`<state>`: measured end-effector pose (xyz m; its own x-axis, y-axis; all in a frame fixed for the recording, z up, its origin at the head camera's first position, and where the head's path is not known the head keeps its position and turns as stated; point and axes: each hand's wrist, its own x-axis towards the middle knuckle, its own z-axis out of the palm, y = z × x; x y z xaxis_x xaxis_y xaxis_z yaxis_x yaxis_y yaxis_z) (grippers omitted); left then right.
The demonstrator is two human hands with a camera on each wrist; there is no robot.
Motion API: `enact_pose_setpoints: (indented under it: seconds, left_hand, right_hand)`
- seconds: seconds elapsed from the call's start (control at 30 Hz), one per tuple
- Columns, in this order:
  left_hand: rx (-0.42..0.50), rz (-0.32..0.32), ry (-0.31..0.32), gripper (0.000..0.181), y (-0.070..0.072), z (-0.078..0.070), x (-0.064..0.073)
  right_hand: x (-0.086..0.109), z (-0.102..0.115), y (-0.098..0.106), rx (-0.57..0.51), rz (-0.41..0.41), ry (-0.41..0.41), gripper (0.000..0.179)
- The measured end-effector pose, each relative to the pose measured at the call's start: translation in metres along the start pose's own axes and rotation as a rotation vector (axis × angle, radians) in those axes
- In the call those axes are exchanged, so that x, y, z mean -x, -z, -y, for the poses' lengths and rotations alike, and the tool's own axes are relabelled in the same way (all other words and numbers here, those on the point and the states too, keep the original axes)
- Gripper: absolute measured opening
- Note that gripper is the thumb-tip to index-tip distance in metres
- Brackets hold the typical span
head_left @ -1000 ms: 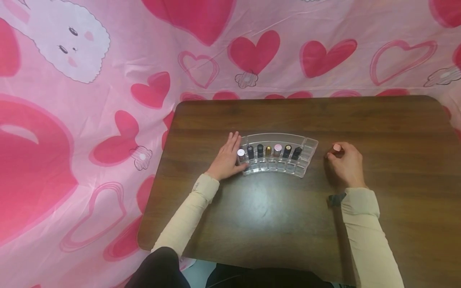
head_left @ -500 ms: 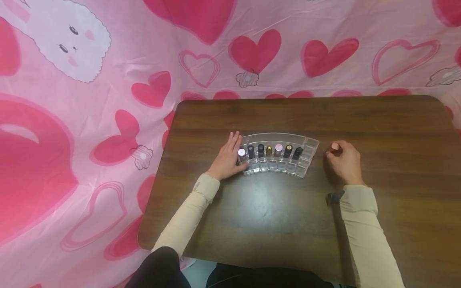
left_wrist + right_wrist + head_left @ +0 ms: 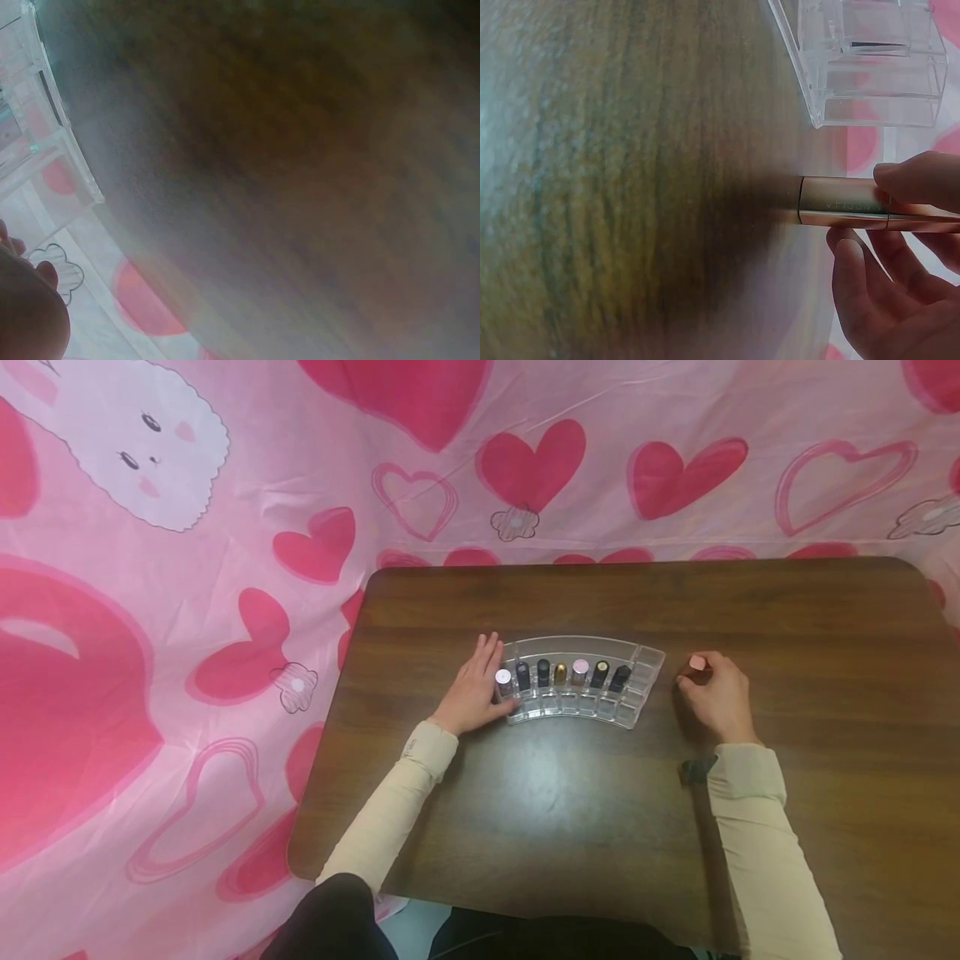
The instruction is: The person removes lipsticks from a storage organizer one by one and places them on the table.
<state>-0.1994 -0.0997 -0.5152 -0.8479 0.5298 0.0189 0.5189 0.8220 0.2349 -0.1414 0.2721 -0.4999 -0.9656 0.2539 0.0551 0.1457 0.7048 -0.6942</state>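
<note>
A clear, curved lipstick holder (image 3: 576, 647) stands mid-table, with several tubes upright in one row: black ones, a gold one (image 3: 560, 673), a pink-topped one (image 3: 580, 672) and a white-topped one (image 3: 503, 679) at the left end. My left hand (image 3: 468, 693) rests against that left end, fingers extended and thumb along the front. To the right of the holder, my right hand (image 3: 722, 695) pinches a rose-gold lipstick (image 3: 844, 201) between thumb and fingers. In the right wrist view its base is close to the tabletop, and the holder's right end (image 3: 881, 94) shows beside it.
The brown wooden table (image 3: 555, 827) has rounded corners. A pink curtain (image 3: 420, 427) with hearts hangs behind it and on the left. The holder's compartments at the front row and right end hold no tubes. A dark strap (image 3: 697, 769) shows at the right wrist.
My right hand, still pinching the lipstick, has shifted very slightly to the left and away from the body. My left hand stays at the holder's end.
</note>
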Motion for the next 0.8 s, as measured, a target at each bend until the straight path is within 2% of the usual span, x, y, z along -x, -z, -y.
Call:
enact_pose_setpoints:
  seconds: [0.5,0.8]
  left_hand:
    - [0.004,0.004,-0.002,0.103,0.000,0.000,0.001]
    - [0.008,-0.002,-0.004,0.104,-0.001,0.000,0.001]
  right_hand:
    - [0.001,0.004,0.008,-0.027,0.035,-0.035,0.042]
    - [0.002,0.029,0.028,-0.077,-0.073,0.057,0.041]
